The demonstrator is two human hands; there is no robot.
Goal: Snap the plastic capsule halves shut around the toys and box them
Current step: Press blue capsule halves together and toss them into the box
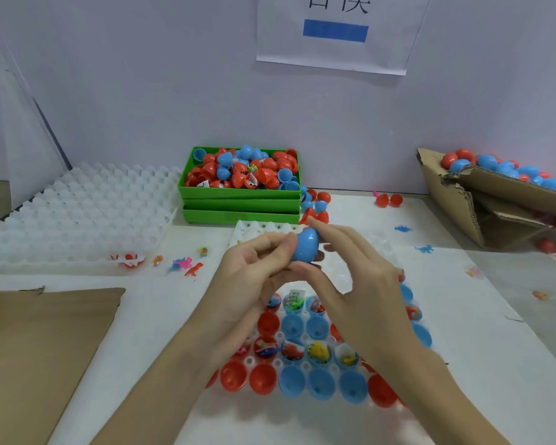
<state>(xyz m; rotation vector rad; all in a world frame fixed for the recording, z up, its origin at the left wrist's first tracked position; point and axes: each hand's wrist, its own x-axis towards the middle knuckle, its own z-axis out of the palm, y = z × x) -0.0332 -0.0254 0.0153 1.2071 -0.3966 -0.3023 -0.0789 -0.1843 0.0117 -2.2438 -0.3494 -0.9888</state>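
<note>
Head view: blue capsule [306, 245] held up in mid-air just above the far edge of the white tray [379, 252], at about twelve o'clock from the wrists. Looks closed or nearly closed, seam hidden by fingers, so cannot tell whether fully snapped. Pinched by the left hand [257, 268] from nine o'clock, thumb and fingertips curled round its lower half; touched by the right hand [350, 268] from three o'clock, index finger laid across the top, thumb under the bottom, remaining fingers loosely spread.

Likely light, hollow, thin-walled and smooth: stiff enough to keep shape, slippery under dry fingers, prone to flex or pop apart if squeezed across the seam. Best taken at the two domed ends, pressing end to end along the long axis so the rims seat evenly; a side pinch at the joint risks springing it open and spilling the toy.

Below the hands, toward six o'clock, open red and blue halves [292, 326] sitting in tray pockets, some filled with small toys [318, 350], others bare. At eleven o'clock, a green bin [241, 192] heaped with loose halves. At two o'clock, a tilted cardboard box [456, 194] with finished capsules, presumably the destination. At nine o'clock, stacked white trays [77, 213] and scattered toy figures [187, 264] on the table. At seven o'clock, a flat sheet of cardboard [42, 348].
</note>
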